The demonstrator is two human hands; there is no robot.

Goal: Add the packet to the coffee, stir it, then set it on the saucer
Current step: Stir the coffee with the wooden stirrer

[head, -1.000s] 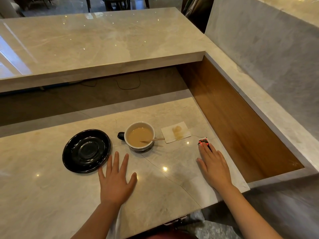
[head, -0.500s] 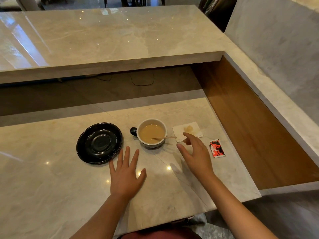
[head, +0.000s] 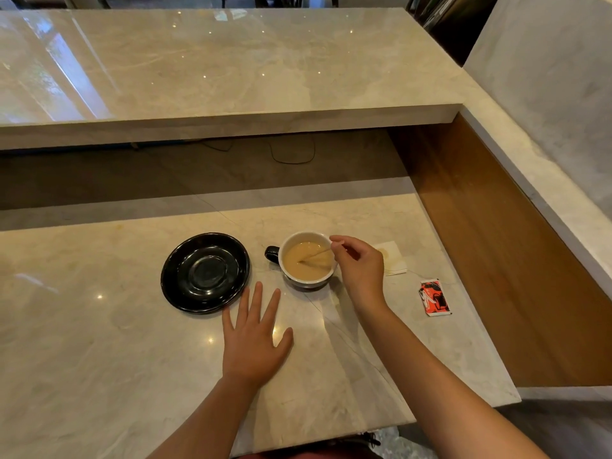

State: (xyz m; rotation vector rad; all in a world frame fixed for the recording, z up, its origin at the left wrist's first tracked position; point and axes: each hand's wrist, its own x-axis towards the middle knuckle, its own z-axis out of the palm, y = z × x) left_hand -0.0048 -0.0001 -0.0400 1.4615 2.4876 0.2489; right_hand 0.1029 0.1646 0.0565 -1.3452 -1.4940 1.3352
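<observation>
Hands over glossy marble counter [head: 99, 342], right hand [head: 359, 270] seemingly pinching stirrer [head: 316, 255].

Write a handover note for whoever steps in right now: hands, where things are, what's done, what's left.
Left hand: flat on the counter, empty, fingers near the saucer.
Right hand: pinching the stirrer, whose tip is in the coffee cup.
Packet: on the counter, right of the cup, beyond the stained napkin. Whether it is emptied cannot be told.
Done: stirrer gripped.
Left: stir, then set the cup on the saucer, which is bare and to the cup's left.
</observation>
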